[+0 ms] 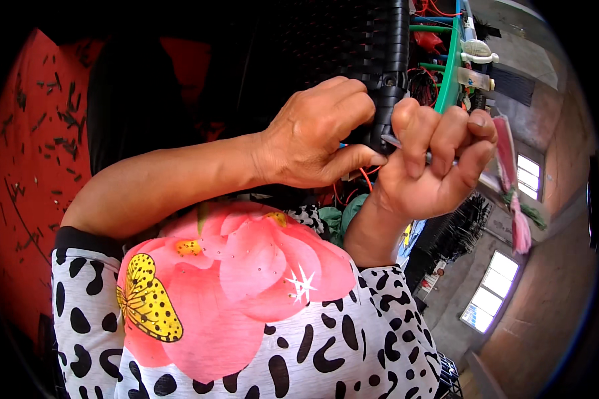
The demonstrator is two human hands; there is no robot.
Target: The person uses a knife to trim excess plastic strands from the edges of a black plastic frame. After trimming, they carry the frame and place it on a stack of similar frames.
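Little room at black edge (pixel 396 46) between left grip (pixel 319 133) (bent, hold unclear), right grip (pixel 436 156) curled round tool (pixel 391 140)

Writing: no words, numbers or signs can be read anywhere in view.
Shirt (pixel 279 266): a flower, a butterfly and black spots are printed; no lettering is made out.
Bottle (pixel 474 79): faint coloured marks are shown, too small to be read.
White panel (pixel 436 271): any print is lost to distance.
Window (pixel 492 290): a bluish patch is seen at its lower corner, with nothing legible.
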